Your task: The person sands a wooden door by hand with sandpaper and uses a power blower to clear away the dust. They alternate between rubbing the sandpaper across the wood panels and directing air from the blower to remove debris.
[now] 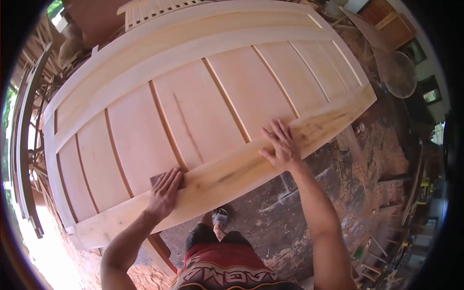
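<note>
A large pale wooden panel [232, 92], with several upright boards set between rails and dark grooves dividing them, lies in front of me. My left hand [166, 192] presses a small dark brown piece of sandpaper [181, 182] against the panel near its close rail [222, 179]. The fingers lie together over the sandpaper and hide most of it. Farther right, my right hand [282, 147] rests on the same rail with its fingers spread, holding nothing. A brownish streak [186, 121] runs down one board between the hands.
Wood shavings [372, 150] litter the dark floor on the right. A slatted wooden piece [154, 12] stands beyond the far edge. Long strips [29, 140] lean at the left. A round transparent fan-like object [398, 73] is at the right. My sandalled foot [220, 217] is below the near edge.
</note>
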{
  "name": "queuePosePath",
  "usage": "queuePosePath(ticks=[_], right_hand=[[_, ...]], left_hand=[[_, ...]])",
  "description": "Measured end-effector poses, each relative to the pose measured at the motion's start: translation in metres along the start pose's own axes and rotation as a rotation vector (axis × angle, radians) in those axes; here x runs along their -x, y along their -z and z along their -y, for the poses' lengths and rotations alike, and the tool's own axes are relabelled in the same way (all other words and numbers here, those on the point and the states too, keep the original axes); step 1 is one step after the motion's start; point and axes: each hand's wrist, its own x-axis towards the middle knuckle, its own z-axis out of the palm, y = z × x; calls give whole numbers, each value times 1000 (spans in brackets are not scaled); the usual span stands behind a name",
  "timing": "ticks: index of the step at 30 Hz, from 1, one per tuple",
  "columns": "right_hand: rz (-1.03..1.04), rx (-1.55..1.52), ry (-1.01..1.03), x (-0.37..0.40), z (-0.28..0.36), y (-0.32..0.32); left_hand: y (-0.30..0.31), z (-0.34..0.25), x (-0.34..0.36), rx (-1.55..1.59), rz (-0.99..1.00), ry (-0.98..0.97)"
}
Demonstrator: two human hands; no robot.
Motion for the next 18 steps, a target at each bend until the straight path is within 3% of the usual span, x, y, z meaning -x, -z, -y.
queuePosePath(ticks=[5, 8, 11, 13, 16, 18], right_hand=[[-126, -142, 44, -5, -23, -13], [-178, 69, -44, 0, -76, -10], [-200, 62, -172, 12, -137, 0], [-210, 54, -251, 13, -149, 6], [-171, 73, -275, 8, -141, 11], [-134, 79, -157, 13, -175, 11]], left_hand=[[-97, -82, -154, -16, -83, -101], [-67, -50, -107, 53, -2, -89], [-16, -8, -12, 3, 22, 60], [-16, -22, -24, -51, 0, 72], [-108, -90, -157, 54, -49, 29], [-143, -129, -229, 35, -42, -21]])
